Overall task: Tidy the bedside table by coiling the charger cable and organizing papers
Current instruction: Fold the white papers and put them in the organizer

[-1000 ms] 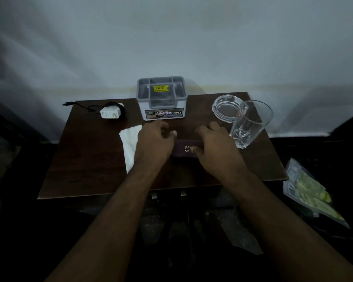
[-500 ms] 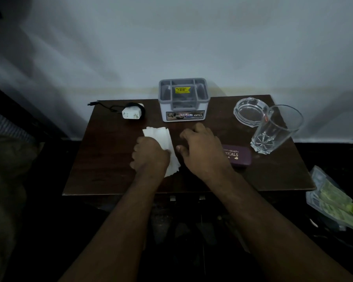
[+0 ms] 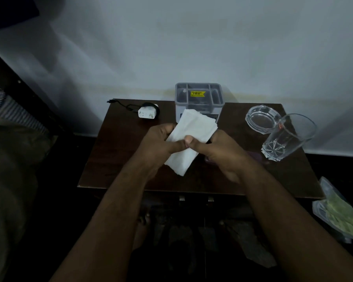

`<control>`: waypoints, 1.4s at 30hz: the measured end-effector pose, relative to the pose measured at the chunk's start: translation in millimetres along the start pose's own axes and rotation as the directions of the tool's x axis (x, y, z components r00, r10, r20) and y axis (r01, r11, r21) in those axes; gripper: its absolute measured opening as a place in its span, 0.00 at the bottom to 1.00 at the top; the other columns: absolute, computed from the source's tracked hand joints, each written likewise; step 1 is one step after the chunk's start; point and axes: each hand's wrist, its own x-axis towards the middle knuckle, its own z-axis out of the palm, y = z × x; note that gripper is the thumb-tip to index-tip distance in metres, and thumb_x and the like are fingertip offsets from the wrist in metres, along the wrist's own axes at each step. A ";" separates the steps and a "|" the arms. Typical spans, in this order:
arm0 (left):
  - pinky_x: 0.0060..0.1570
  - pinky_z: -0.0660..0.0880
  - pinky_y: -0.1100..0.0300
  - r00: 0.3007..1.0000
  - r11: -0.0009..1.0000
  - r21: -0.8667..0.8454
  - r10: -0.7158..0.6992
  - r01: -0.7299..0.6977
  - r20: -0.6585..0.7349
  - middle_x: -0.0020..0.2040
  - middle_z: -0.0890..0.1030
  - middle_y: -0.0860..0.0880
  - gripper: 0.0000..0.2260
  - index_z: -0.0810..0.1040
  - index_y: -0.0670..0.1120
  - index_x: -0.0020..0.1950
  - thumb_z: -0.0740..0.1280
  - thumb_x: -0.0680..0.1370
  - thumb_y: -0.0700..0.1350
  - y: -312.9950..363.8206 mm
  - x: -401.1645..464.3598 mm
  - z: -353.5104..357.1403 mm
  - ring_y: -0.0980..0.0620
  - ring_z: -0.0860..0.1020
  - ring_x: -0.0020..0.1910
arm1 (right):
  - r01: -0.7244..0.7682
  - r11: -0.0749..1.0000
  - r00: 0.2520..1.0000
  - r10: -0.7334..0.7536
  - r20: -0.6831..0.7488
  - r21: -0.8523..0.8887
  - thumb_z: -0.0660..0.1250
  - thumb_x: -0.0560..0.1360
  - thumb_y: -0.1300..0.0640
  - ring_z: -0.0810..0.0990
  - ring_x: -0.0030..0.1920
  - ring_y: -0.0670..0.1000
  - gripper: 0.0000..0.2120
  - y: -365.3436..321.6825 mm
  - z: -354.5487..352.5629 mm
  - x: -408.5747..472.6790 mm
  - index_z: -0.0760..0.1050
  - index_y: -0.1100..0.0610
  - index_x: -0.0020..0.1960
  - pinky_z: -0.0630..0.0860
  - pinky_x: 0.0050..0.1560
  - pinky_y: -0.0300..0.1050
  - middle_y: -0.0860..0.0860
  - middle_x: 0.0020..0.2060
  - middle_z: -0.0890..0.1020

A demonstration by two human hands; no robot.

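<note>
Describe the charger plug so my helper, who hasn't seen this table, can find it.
On the dark wooden bedside table, look to the back left corner, left of the grey organizer box. The charger plug is a small white block with black cable coiled behind it.

charger point(image 3: 146, 112) left of organizer point(image 3: 199, 98), ashtray point(image 3: 261, 118) and glass point(image 3: 285, 137) right

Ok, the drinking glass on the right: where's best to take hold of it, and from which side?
Probably round the middle of the glass, coming from its right or front. It stands upright, and the ashtray sits close against its back left, so that side is crowded. The right hand is nearest, but it holds the paper.
</note>
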 end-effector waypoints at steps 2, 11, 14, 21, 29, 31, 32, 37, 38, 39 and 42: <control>0.42 0.82 0.58 0.999 0.999 0.015 0.038 -0.038 0.003 0.49 0.88 0.46 0.15 0.83 0.41 0.55 0.79 0.71 0.43 -1.9 -0.9 -4.2 0.50 0.87 0.47 | 0.052 0.990 0.998 -0.055 -0.019 -0.131 0.74 0.77 0.53 0.86 0.47 0.40 0.12 0.1 1.6 -0.4 0.82 0.50 0.60 0.79 0.43 0.35 0.46 0.52 0.88; 0.47 0.77 0.64 0.774 0.914 0.121 0.393 -0.386 -0.497 0.45 0.84 0.49 0.06 0.82 0.41 0.51 0.71 0.79 0.44 23.5 25.2 26.6 0.58 0.81 0.44 | 0.196 0.863 0.635 -0.473 -0.611 -0.465 0.68 0.80 0.47 0.85 0.45 0.49 0.16 -19.2 -4.2 33.6 0.83 0.61 0.53 0.78 0.45 0.38 0.51 0.42 0.87; 0.62 0.77 0.57 0.869 0.902 0.019 0.421 -0.431 -0.260 0.57 0.85 0.50 0.16 0.83 0.43 0.61 0.64 0.82 0.52 31.9 27.1 47.3 0.55 0.82 0.59 | 0.272 0.888 0.573 -0.459 -0.679 -0.371 0.67 0.81 0.49 0.86 0.47 0.46 0.16 -30.7 -7.6 45.2 0.82 0.62 0.57 0.80 0.48 0.38 0.50 0.45 0.87; 0.77 0.65 0.52 0.809 0.808 0.128 0.585 -0.575 -0.061 0.79 0.67 0.48 0.31 0.64 0.43 0.80 0.56 0.83 0.61 29.5 45.3 59.4 0.55 0.64 0.79 | 0.492 0.863 0.621 -0.440 -0.649 -0.114 0.66 0.80 0.51 0.87 0.50 0.53 0.14 -39.4 3.3 72.1 0.80 0.60 0.57 0.82 0.53 0.60 0.53 0.48 0.87; 0.68 0.75 0.53 0.797 0.838 0.138 0.545 -0.528 -0.259 0.72 0.66 0.47 0.37 0.68 0.44 0.78 0.53 0.80 0.69 22.2 73.1 39.5 0.52 0.71 0.72 | 0.515 0.856 0.718 -0.459 -0.524 -0.045 0.64 0.83 0.50 0.86 0.55 0.55 0.14 -34.0 30.7 96.2 0.76 0.57 0.63 0.80 0.57 0.63 0.53 0.52 0.86; 0.70 0.73 0.52 0.814 0.855 0.099 0.516 -0.510 -0.267 0.75 0.66 0.50 0.36 0.69 0.46 0.77 0.53 0.80 0.70 20.1 77.8 37.8 0.54 0.70 0.74 | 0.509 0.851 0.681 -0.487 -0.547 -0.124 0.63 0.83 0.49 0.86 0.54 0.48 0.15 -34.3 33.9 97.9 0.77 0.57 0.64 0.82 0.56 0.56 0.50 0.52 0.86; 0.71 0.72 0.51 0.825 0.862 0.060 0.500 -0.503 -0.263 0.76 0.67 0.51 0.35 0.69 0.47 0.77 0.53 0.80 0.70 19.3 79.9 37.5 0.55 0.69 0.75 | 0.513 0.842 0.657 -0.510 -0.555 -0.166 0.63 0.83 0.50 0.85 0.54 0.44 0.15 -34.4 34.3 98.6 0.77 0.58 0.64 0.82 0.56 0.49 0.48 0.51 0.86; 0.76 0.65 0.46 0.897 0.912 -0.102 0.363 -0.398 -0.252 0.77 0.71 0.52 0.42 0.66 0.51 0.79 0.51 0.74 0.77 19.1 88.3 37.5 0.55 0.68 0.77 | 0.510 0.805 0.622 -0.589 -0.516 -0.304 0.64 0.83 0.52 0.81 0.53 0.33 0.15 -30.8 31.8 103.0 0.77 0.60 0.65 0.75 0.51 0.29 0.34 0.50 0.82; 0.76 0.65 0.48 0.902 0.916 -0.117 0.346 -0.384 -0.257 0.77 0.71 0.53 0.44 0.67 0.52 0.79 0.50 0.73 0.79 20.0 88.7 37.6 0.57 0.68 0.76 | 0.504 0.796 0.622 -0.605 -0.497 -0.336 0.64 0.83 0.53 0.80 0.51 0.30 0.15 -29.1 30.5 103.9 0.77 0.61 0.64 0.73 0.49 0.25 0.29 0.49 0.80; 0.77 0.64 0.49 0.906 0.914 -0.151 0.331 -0.377 -0.264 0.76 0.72 0.54 0.45 0.68 0.53 0.78 0.50 0.71 0.80 21.4 88.3 37.5 0.59 0.68 0.76 | 0.493 0.794 0.633 -0.608 -0.479 -0.355 0.64 0.84 0.53 0.79 0.51 0.28 0.15 -27.7 29.0 104.7 0.77 0.61 0.64 0.72 0.49 0.24 0.26 0.48 0.79; 0.76 0.66 0.53 0.925 0.885 -0.323 0.244 -0.336 -0.292 0.74 0.75 0.53 0.46 0.71 0.55 0.75 0.51 0.67 0.82 27.2 87.6 35.6 0.59 0.72 0.73 | 0.442 0.824 0.712 -0.563 -0.420 -0.356 0.62 0.84 0.51 0.81 0.49 0.32 0.16 -26.7 25.3 105.7 0.78 0.59 0.65 0.74 0.49 0.27 0.36 0.46 0.82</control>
